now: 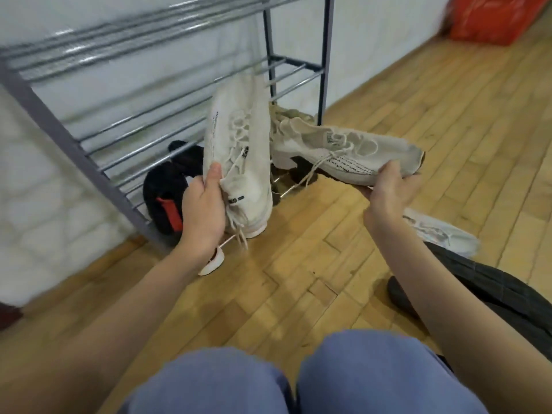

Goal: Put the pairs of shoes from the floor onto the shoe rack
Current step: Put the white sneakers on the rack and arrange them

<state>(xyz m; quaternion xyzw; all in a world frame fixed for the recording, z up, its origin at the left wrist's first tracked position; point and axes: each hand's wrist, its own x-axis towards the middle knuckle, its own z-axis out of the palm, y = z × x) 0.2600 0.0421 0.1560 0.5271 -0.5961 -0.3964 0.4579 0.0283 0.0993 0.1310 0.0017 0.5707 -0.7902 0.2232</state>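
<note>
Sneakers in off-white knit, two of them, are lifted off the parquet floor [298,264], one in each hand, in front of the metal shoe rack [143,127]. Much of the scene is smeared by motion: the rack's upper bars blur into streaks, and the red thing [484,19] at the top right corner is too soft to name. On the rack's lowest tier sits a black shoe with a red tab [165,192], half hidden behind the left hand and the rack's slanted side post. Another pale sneaker [442,231] lies on the floor beyond the right forearm, partly covered by it, and a dark shoe [478,291] beside it is cut off by the arm and the frame's edge. A small white object [210,264] under the left wrist cannot be made out.

The left hand [203,210] grips the upright white sneaker [239,144] near its heel collar, thumb across the fabric, toe pointing up toward the middle shelf. The right hand [388,192] holds the second sneaker [352,153] from below, fingers curled under its sole and thumb on its side; this shoe lies roughly level, toe to the right, heel near the first shoe. Both shoes hang just before the rack's lower shelves, with laces dangling.
</note>
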